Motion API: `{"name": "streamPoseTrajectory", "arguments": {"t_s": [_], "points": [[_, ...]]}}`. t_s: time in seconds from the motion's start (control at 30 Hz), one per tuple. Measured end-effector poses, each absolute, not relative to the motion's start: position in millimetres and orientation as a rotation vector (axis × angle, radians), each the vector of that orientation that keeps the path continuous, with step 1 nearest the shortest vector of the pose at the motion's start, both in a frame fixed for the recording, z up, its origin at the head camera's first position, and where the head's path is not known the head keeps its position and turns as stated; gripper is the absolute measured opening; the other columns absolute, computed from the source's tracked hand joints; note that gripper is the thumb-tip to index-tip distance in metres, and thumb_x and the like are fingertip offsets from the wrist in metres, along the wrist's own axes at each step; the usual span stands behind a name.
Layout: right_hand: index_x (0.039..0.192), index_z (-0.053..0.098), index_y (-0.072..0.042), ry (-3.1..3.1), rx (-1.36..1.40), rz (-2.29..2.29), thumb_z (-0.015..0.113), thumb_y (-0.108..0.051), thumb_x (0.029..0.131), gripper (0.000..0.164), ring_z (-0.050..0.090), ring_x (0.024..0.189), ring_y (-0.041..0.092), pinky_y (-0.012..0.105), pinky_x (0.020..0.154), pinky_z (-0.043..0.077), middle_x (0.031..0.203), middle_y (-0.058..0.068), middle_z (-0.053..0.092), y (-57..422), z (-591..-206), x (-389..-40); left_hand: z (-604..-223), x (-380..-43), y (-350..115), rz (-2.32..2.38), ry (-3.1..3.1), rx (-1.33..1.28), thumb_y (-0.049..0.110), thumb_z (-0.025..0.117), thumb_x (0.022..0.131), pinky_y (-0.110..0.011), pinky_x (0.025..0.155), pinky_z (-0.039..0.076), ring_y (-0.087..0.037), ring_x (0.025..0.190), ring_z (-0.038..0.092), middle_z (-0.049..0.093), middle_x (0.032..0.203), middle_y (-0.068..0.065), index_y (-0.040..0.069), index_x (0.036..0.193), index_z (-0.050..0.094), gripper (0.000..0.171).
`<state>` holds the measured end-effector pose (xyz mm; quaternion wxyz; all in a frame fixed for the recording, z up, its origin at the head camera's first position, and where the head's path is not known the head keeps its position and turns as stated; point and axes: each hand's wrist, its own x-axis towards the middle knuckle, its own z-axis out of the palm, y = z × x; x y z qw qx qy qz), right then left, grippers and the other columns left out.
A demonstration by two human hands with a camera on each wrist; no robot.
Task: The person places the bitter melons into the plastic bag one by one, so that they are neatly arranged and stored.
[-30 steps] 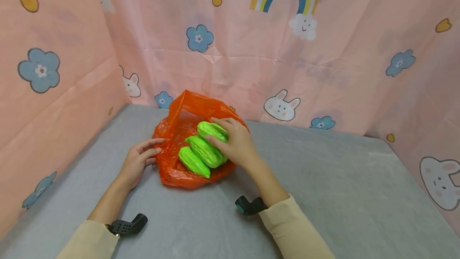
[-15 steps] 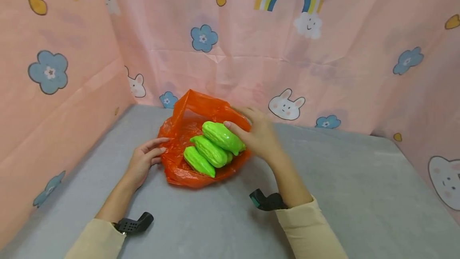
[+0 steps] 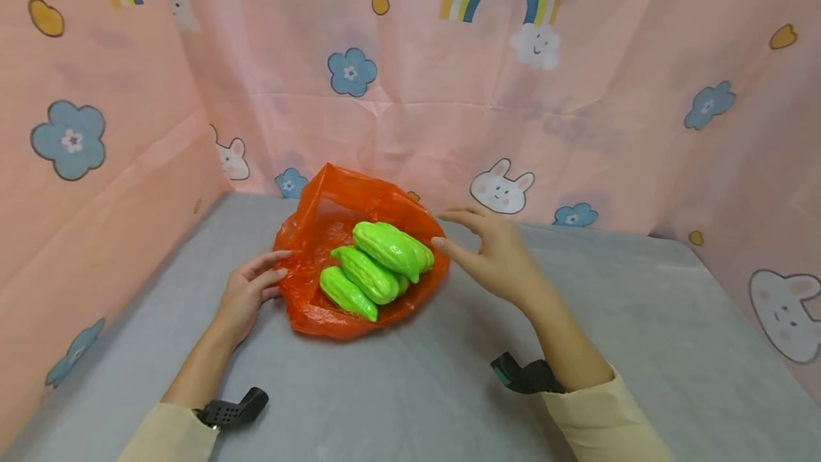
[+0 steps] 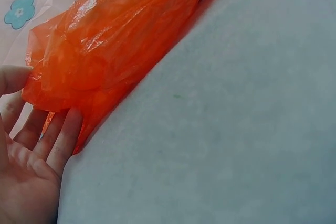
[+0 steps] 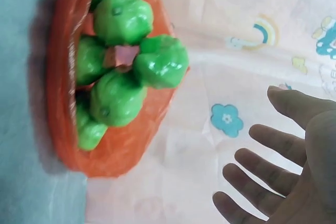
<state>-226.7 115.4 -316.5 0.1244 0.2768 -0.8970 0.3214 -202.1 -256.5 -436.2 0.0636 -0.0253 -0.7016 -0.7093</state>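
An orange-red plastic bag (image 3: 321, 312) stands with its mouth wide. Inside lie several glossy green bitter melons (image 3: 365, 273), stacked side by side, with pointed tips and ridged skin. My left hand (image 3: 246, 294) pinches the bag's left side. In the left wrist view its thumb lies on one side of the orange film (image 4: 94, 61), with some fingertips hidden behind it. Just off the bag's right rim, my right hand (image 3: 500, 255) holds nothing, thumb and fingers spread. The right wrist view shows its straight fingers (image 5: 268, 171) apart from the melon ends (image 5: 118, 98).
A grey cloth (image 3: 410, 391) covers the table. Behind and beside it hangs a pink curtain (image 3: 410, 134) printed with rainbows, flowers and rabbits, close to the bag's back. Black wrist cameras (image 3: 231, 408) sit on both forearms.
My right hand has let go of the topmost bitter melon, which now rests on the others in the bag. That hand has drawn back to the right. The left hand stays at the bag.
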Motion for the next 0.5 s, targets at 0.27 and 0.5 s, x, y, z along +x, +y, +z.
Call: {"name": "streamPoseTrajectory", "arguments": {"t_s": [0.27,0.5], "points": [[0.135,0.065,-0.014,-2.722,0.713,0.860,0.071,-0.038,0.094,0.047,0.055,0.132,0.033,0.056,0.099,0.054,0.145,0.009,0.058,142.8,-331.5,-218.3,-443.7,-200.4,-255.4,-2.166,-2.107,-0.099,0.012,0.058,0.101,-0.019,0.071,0.057,-0.003,0.085,0.065,0.068,0.105,0.013,0.010,0.125,0.067,0.025],[0.140,0.060,-0.010,-2.795,0.620,0.741,0.068,-0.045,0.095,0.058,0.049,0.137,0.041,0.064,0.107,0.045,0.151,0.015,0.051,171.6,-341.9,-225.5,-431.4,-199.8,-254.3,-2.100,-2.183,-0.039,0.017,0.057,0.103,-0.018,0.076,0.058,0.000,0.089,0.066,0.065,0.115,0.012,0.005,0.135,0.060,0.035]]}}
